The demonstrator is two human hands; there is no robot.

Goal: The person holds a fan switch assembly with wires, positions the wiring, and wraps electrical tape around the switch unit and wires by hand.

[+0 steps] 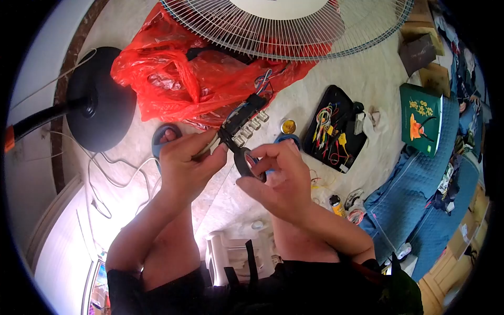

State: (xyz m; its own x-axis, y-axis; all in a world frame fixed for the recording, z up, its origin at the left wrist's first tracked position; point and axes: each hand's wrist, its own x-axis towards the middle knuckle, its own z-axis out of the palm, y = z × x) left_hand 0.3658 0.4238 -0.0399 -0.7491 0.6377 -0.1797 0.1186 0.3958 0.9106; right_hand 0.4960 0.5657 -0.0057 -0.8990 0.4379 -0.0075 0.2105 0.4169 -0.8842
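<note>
A dark strip-like part [243, 116] with a row of silvery round connectors [251, 129] and thin wires at its upper end slants up between the hands. My left hand [194, 157] pinches its lower end between thumb and fingers. A roll of black tape [244, 161] hangs beside that end, and my right hand [278, 178] has its fingers hooked into the ring, thumb below it. Black tape seems to run from the roll to the part's lower end.
Red plastic bags [173, 84] lie beyond the hands, under a large fan grille [283, 31]. At left stands a round black base [102, 100] with white cables. An open black case [336, 128] of leads, a small yellow tin [288, 126] and a green box [421, 118] are at right.
</note>
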